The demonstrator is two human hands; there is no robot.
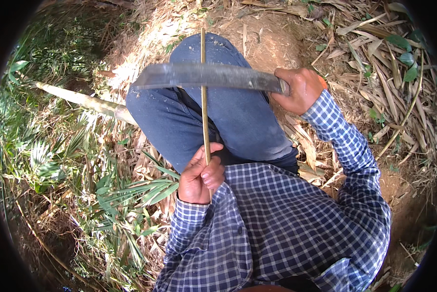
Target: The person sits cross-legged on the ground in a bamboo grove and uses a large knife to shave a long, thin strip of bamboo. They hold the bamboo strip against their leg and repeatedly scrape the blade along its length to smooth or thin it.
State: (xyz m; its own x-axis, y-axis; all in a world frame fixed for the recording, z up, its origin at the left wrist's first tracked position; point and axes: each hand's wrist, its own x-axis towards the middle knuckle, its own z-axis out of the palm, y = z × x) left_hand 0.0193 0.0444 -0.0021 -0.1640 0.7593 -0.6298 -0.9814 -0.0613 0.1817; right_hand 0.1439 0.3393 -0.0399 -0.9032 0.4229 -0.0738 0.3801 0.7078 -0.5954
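My left hand is closed round the lower part of a thin, straight wooden stick. The stick points away from me, over my bent knees. My right hand grips the handle of a machete at the right. Its long, dark blade reaches leftward above my thighs and crosses over the stick; whether it touches the stick I cannot tell. The blade is slightly blurred. Most of the machete's handle is hidden inside my right fist.
A thick, pale bamboo pole lies at the left, its near end by my knee. Green bamboo leaves grow beside my left arm. Dry leaves litter the ground at the right, and bare brown soil shows beyond my knees.
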